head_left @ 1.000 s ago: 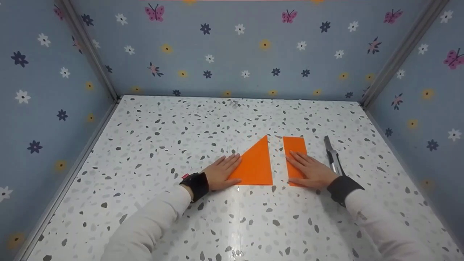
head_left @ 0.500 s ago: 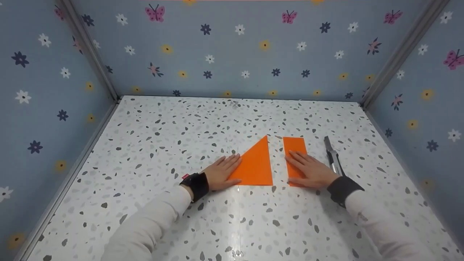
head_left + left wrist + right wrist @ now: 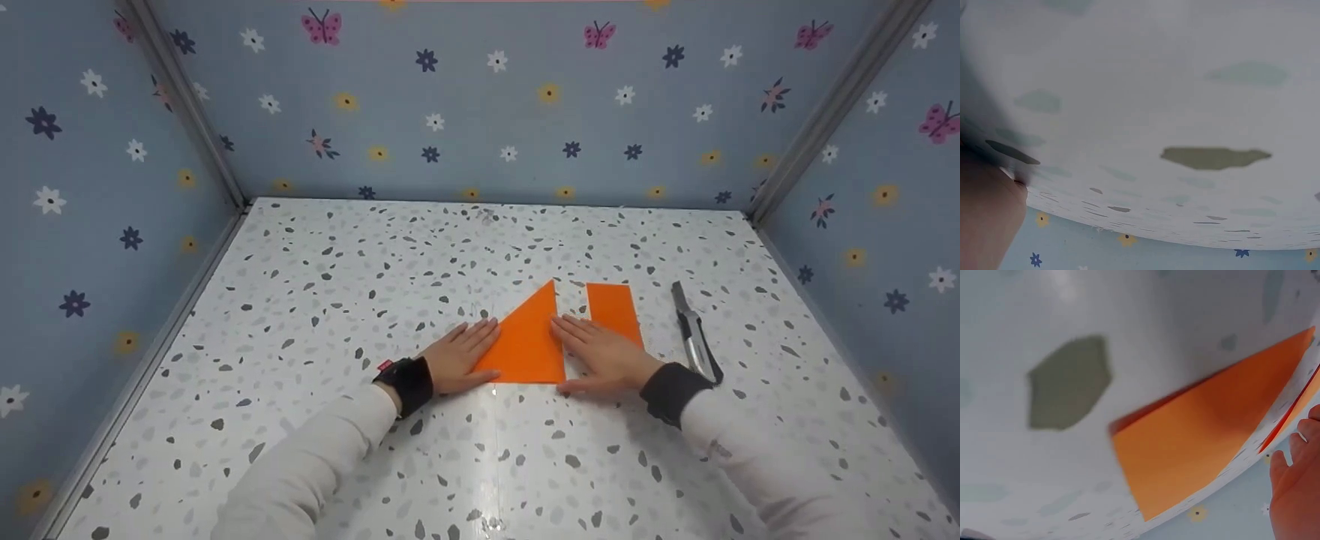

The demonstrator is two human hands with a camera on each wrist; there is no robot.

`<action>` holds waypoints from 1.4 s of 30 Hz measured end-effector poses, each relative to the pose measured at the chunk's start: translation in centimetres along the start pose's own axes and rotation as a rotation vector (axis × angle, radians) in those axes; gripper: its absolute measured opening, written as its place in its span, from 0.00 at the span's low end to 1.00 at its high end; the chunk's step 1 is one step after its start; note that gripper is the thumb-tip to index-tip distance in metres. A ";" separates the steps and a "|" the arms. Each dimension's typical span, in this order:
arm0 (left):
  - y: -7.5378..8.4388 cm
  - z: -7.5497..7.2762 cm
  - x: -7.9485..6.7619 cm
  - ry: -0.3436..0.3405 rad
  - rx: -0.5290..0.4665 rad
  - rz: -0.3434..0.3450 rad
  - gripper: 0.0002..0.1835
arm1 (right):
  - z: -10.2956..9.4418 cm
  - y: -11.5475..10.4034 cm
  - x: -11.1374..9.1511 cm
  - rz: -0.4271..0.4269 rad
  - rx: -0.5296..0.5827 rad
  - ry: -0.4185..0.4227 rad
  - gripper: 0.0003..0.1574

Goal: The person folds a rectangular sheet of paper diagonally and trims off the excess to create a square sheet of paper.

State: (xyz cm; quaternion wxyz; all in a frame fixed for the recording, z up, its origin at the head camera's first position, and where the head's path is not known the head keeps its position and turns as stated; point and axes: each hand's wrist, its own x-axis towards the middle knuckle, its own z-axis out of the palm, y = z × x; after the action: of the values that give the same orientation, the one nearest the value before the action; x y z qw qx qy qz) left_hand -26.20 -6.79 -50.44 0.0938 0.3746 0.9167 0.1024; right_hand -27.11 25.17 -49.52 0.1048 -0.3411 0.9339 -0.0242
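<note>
Two pieces of orange paper lie on the speckled table. My left hand (image 3: 459, 358) rests flat on the left side of the larger piece (image 3: 529, 345), which has a slanted upper left edge. At that piece's right edge are the straight fingertips of my right hand (image 3: 604, 358), its thumb near the lower right corner. Partly behind the right hand lies the narrow orange strip (image 3: 615, 309), its lower part hidden in the head view. The right wrist view shows this strip (image 3: 1202, 444) apart from the hand, with a doubled edge. The left wrist view catches only part of the left hand (image 3: 988, 214).
What looks like a utility knife (image 3: 696, 337), grey, black and silver, lies right of the strip, near the right wrist. Flowered blue panels (image 3: 487, 112) stand at the back and both sides of the speckled table (image 3: 337, 270).
My right hand has moved left, off the narrow strip and over to the larger piece's right edge. More of the strip and the knife shows. The left hand has stayed in place.
</note>
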 end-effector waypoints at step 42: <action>-0.6 0.5 0.6 -0.030 0.005 -0.044 0.51 | -0.4 -1.7 2.3 -0.049 0.072 -0.013 0.49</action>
State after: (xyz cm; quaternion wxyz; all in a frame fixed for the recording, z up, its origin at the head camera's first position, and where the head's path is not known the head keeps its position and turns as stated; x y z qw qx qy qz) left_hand -26.86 -6.69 -51.16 0.1086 0.3562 0.9235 0.0924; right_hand -27.79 22.35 -49.34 0.1223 -0.3599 0.9231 -0.0583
